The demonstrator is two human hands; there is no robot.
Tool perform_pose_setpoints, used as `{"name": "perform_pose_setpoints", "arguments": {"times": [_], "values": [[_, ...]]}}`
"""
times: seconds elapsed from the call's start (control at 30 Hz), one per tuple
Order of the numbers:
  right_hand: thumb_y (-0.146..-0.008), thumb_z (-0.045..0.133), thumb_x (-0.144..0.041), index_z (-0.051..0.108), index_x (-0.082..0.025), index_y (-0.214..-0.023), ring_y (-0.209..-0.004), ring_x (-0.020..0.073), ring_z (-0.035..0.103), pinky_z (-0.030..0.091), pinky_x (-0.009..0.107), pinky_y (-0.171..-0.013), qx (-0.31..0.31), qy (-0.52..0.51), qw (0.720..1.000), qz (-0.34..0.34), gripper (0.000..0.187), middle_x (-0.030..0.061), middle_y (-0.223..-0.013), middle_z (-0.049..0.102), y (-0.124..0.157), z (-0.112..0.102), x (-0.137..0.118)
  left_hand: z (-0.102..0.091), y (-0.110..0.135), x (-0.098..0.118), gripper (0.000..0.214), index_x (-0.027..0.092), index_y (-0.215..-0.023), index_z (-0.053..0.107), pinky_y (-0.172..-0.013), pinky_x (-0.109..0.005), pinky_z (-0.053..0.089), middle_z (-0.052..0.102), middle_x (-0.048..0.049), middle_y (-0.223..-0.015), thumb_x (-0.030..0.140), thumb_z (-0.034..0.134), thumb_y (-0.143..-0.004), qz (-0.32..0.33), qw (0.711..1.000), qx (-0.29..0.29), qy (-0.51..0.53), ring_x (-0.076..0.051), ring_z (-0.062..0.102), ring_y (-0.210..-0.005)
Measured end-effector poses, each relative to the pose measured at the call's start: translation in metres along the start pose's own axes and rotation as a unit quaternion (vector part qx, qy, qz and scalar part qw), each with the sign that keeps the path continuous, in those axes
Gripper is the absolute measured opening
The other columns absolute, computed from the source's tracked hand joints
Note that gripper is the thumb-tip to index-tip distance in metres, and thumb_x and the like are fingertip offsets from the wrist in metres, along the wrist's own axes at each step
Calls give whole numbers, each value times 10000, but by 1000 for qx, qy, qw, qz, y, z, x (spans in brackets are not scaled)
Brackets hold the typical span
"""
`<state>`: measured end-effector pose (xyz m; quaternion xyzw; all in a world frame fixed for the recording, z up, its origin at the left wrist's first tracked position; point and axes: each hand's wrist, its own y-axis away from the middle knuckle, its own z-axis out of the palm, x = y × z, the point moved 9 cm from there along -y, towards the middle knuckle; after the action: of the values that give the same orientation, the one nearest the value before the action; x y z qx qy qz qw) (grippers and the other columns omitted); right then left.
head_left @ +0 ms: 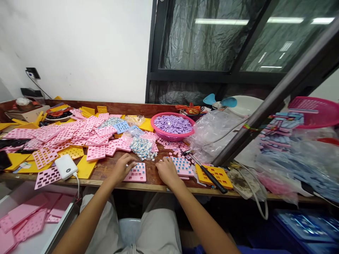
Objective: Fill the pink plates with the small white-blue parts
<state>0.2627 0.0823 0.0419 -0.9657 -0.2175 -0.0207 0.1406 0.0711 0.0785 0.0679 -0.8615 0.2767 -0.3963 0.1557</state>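
Head view: lower centre, our left hand (122,169) and right hand (167,171), fingers bent, probably steady pink boards (140,177); pinching, we can't tell.

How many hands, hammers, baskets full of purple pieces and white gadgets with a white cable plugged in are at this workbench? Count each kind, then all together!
Left hand and right hand: 2
Hammer: 1
Basket of purple pieces: 1
White gadget with a cable: 1
Total: 5
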Motion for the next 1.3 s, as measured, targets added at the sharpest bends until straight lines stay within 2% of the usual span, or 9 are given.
{"name": "perform_pose_setpoints", "arguments": {"times": [0.1, 0.17, 0.27, 0.4, 0.57, 0.7, 0.93, 1.13, 1.3], "values": [[-892, 540, -63, 772, -158, -837, -936, 307, 608, 333, 445, -873, -7, -5, 1000, 2, 257, 176, -861, 737, -12, 2, -3, -35, 41, -22, 191, 205, -965, 703, -783, -301, 496, 665, -51, -940, 372, 610, -949, -56, 997, 48, 9, -188, 625, -866], [-885, 551, -63, 777, -160, -884, -938, 295, 615, 350, 434, -875, 10, -35, 999, 5, 246, 172, -921, 730, -18, -5, -5, -45, 62, -37, 196, 199, -959, 700, -751, -293, 492, 688, -49, -936, 382, 639, -927, -91, 994, 64, 16, -188, 630, -850], [-897, 569, -109, 773, -198, -981, -927, 245, 624, 412, 374, -845, 42, -176, 983, -7, 238, 121, -994, 708, -23, -18, -15, -42, 79, -52, 235, 195, -953, 702, -671, -272, 466, 702, -36, -876, 416, 700, -873, -126, 990, 64, 25, -178, 623, -770], [-893, 589, -161, 753, -211, -955, -886, 190, 636, 485, 307, -804, 76, -415, 906, -17, 182, 65, -971, 697, -21, -21, -36, -26, 78, -55, 271, 188, -871, 681, -658, -265, 435, 676, -16, -802, 439, 760, -807, -126, 991, 30, 16, -162, 594, -710], [-824, 626, -138, 729, -200, -900, -807, 177, 636, 503, 289, -730, 102, -490, 866, 16, 142, 46, -928, 694, -17, 1, -57, -19, 70, -62, 362, 189, -766, 639, -623, -257, 393, 679, -3, -764, 488, 831, -697, -159, 987, 0, -14, -167, 604, -702], [-863, 638, -183, 737, -224, -1087, -941, 210, 646, 500, 341, -853, 129, -453, 882, 14, 248, 67, -1062, 719, -17, 11, -69, -16, 64, -62, 380, 191, -781, 658, -594, -250, 370, 678, 7, -750, 490, 853, -653, -169, 985, -40, -17, -162, 602, -681], [-897, 688, -228, 779, -261, -1009, -996, 241, 634, 443, 398, -912, 123, -349, 929, 8, 148, 48, -1015, 774, -15, 21, -77, -17, 72, -64, 337, 194, -865, 700, -633, -252, 396, 656, 7, -781, 451, 837, -697, -142, 989, -24, 16, -154, 594, -701], [-888, 708, -244, 799, -260, -978, -970, 238, 623, 466, 379, -882, 134, -376, 917, 22, 129, 59, -1003, 762, -15, 22, -72, -15, 78, -71, 214, 197, -885, 745, -673, -260, 429, 694, -22, -839, 405, 713, -850, -140, 986, -24, 82, -158, 615, -744], [-905, 687, -239, 802, -269, -956, -950, 234, 616, 455, 373, -879, 130, -368, 920, 31, 129, 50, -976, 766, -19, 24, -71, -18, 76, -63, 202, 203, -883, 731, -700, -270, 437, 673, -25, -857, 396, 671, -890, -110, 993, -21, 36, -161, 607, -753]]}}
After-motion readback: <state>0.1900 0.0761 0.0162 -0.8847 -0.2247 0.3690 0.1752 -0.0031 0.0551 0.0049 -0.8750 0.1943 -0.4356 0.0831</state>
